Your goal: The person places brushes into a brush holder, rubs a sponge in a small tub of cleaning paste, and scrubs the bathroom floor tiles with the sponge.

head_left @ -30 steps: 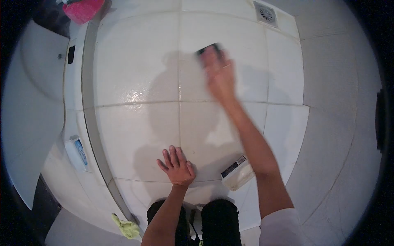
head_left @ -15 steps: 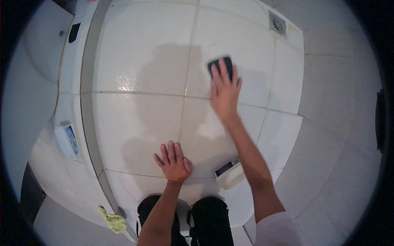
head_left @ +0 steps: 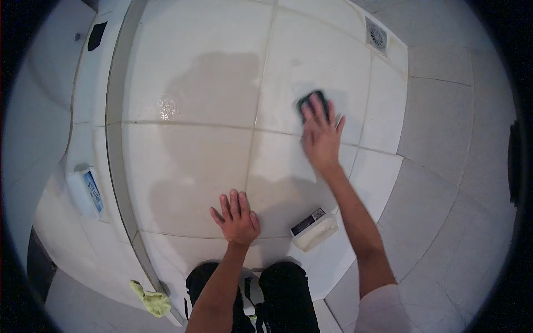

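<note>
My right hand (head_left: 322, 136) presses a dark scrubbing pad (head_left: 305, 104) against the white tiled floor (head_left: 194, 177), right of the middle grout line. Its fingers lie over the pad and hide part of it. Flat on the tiles nearer my knees, my left hand (head_left: 237, 219) has its fingers spread and holds nothing. Between my left hand and my right forearm lies a white box with a dark label (head_left: 313, 228), tilted on the floor.
A metal drain (head_left: 376, 36) is at the upper right. Along the left runs a raised ledge (head_left: 115, 150), with a white and blue bottle (head_left: 86, 193) beyond it. A yellow-green glove (head_left: 151, 299) lies at the lower left, a black object (head_left: 96, 36) at the upper left.
My right hand has moved toward me and to the right with the pad. My left hand stays planted on the tiles. The view has shifted, and the pink item has left it.
</note>
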A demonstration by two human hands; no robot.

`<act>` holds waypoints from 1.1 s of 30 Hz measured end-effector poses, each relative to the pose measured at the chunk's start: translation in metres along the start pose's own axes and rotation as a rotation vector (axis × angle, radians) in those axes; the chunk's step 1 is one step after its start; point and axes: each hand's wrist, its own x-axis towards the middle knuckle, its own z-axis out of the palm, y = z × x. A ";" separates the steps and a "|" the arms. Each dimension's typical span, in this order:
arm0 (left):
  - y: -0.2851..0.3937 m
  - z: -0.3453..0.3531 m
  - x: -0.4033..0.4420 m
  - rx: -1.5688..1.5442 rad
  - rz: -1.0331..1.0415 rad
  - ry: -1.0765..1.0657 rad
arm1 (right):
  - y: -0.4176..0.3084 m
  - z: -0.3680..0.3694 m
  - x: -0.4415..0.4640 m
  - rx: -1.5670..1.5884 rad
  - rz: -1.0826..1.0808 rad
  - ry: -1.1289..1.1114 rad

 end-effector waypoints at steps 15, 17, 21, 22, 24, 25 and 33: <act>-0.006 0.008 -0.004 -0.082 0.035 0.085 | -0.160 0.031 0.059 0.480 -0.372 0.228; 0.000 0.002 -0.002 0.006 0.003 0.008 | -0.043 0.031 0.060 0.163 -0.115 0.238; 0.000 0.000 -0.002 0.003 -0.003 0.023 | 0.090 0.000 0.071 0.038 0.488 0.123; 0.001 -0.002 -0.002 -0.008 0.002 0.025 | 0.082 0.014 0.066 0.027 0.348 0.219; 0.001 -0.002 0.000 -0.029 -0.007 0.039 | 0.006 0.006 0.046 0.320 0.267 0.293; 0.001 -0.002 0.000 -0.031 -0.006 0.035 | -0.022 0.023 0.027 0.266 -0.054 0.399; 0.001 -0.004 0.001 -0.071 -0.009 0.054 | -0.085 0.006 0.106 0.076 -0.057 0.300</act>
